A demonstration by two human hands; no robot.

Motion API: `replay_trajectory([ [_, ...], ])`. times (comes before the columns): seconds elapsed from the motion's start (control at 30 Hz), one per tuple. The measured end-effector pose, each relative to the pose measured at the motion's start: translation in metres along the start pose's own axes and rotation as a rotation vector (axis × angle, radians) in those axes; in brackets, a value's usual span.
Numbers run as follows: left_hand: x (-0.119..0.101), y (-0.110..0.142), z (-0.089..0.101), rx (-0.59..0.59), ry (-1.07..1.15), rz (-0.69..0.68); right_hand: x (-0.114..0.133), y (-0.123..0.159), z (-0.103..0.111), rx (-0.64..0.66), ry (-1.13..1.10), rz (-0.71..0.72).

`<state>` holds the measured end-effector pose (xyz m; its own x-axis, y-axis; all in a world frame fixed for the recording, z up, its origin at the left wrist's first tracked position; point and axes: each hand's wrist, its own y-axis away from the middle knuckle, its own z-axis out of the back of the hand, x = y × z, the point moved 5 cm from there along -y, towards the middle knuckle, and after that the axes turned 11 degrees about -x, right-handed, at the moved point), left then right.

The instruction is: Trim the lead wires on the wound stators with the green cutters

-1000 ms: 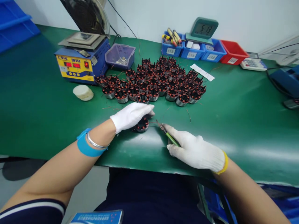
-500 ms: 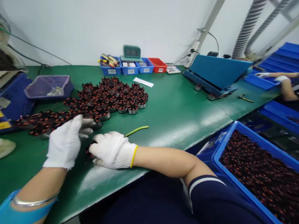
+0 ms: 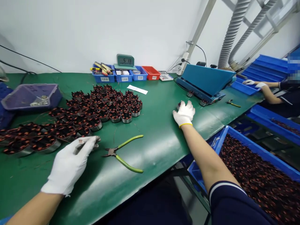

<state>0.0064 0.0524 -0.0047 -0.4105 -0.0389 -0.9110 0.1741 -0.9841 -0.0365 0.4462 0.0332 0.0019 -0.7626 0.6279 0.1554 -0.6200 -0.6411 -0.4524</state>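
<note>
My left hand [image 3: 69, 162], in a white glove, is closed with fingertips together at the near edge of a group of stators [image 3: 110, 104] wound with copper wire. Whether anything is pinched in its fingers is hidden. Farther right, my right hand [image 3: 184, 114], also gloved, reaches out low over the green table with its fingers curled round a stator [image 3: 179, 105], of which only a dark edge shows. Between my hands lie green-handled cutting pliers [image 3: 112, 152] with their handles spread.
A blue-green device [image 3: 206, 79] stands at the back right, stators at its base. Small bins [image 3: 120, 76], a clock [image 3: 126, 61] and a paper strip [image 3: 137, 89] are at the back. A blue crate [image 3: 226, 137] of wound parts stands below the table edge. A co-worker's gloved hands [image 3: 255, 83] are far right.
My right hand has moved from beside the left hand far to the right with the stator, uncovering the pliers. My left hand stays by the stators, fingers drawn together. The view has shifted right.
</note>
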Motion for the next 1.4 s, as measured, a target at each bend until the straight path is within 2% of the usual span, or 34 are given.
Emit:
replay_trajectory([
  [0.1, 0.005, 0.0, -0.004, -0.002, -0.067, 0.004, -0.022, -0.027, -0.03, -0.019, 0.001, -0.03],
  [0.23, 0.014, -0.006, -0.006, -0.014, -0.105, 0.036, -0.035, -0.069, -0.06, 0.008, -0.008, -0.04],
  [0.37, 0.014, -0.009, -0.008, -0.054, -0.176, 0.044, -0.042, -0.11, -0.072, 0.044, -0.038, -0.008],
  [0.5, 0.006, -0.01, -0.014, -0.022, -0.219, -0.019, -0.046, -0.141, -0.083, 0.093, -0.061, 0.029],
  [0.57, 0.005, -0.01, -0.016, -0.007, -0.241, -0.036, -0.044, -0.153, -0.091, 0.136, -0.059, 0.059],
  [0.67, 0.009, -0.012, -0.016, -0.004, -0.255, -0.033, -0.031, -0.155, -0.097, 0.191, -0.064, 0.199],
  [0.73, 0.011, -0.013, -0.016, -0.003, -0.256, -0.039, -0.017, -0.141, -0.097, 0.209, -0.067, 0.324],
  [0.8, 0.01, -0.013, -0.017, 0.018, -0.255, -0.073, 0.0, -0.113, -0.091, 0.215, -0.071, 0.477],
  [0.93, 0.004, -0.005, -0.023, 0.123, -0.212, -0.185, 0.044, -0.024, -0.061, 0.195, -0.13, 0.877],
  [1.07, 0.002, 0.001, -0.023, 0.134, -0.13, -0.242, 0.082, 0.057, -0.021, 0.267, -0.383, 1.103],
  [1.13, 0.003, 0.001, -0.02, 0.1, -0.084, -0.245, 0.095, 0.08, -0.002, 0.288, -0.653, 1.062],
  [1.23, 0.002, 0.0, -0.013, 0.017, 0.02, -0.24, 0.104, 0.097, 0.026, 0.221, -1.003, 0.803],
  [1.3, 0.002, -0.001, -0.007, -0.045, 0.091, -0.228, 0.115, 0.119, 0.042, 0.328, -0.997, 0.766],
  [1.37, 0.002, -0.005, -0.002, -0.098, 0.15, -0.217, 0.131, 0.156, 0.055, 0.556, -0.802, 0.885],
  [1.4, 0.001, -0.006, 0.0, -0.121, 0.172, -0.218, 0.139, 0.175, 0.062, 0.621, -0.659, 0.965],
])
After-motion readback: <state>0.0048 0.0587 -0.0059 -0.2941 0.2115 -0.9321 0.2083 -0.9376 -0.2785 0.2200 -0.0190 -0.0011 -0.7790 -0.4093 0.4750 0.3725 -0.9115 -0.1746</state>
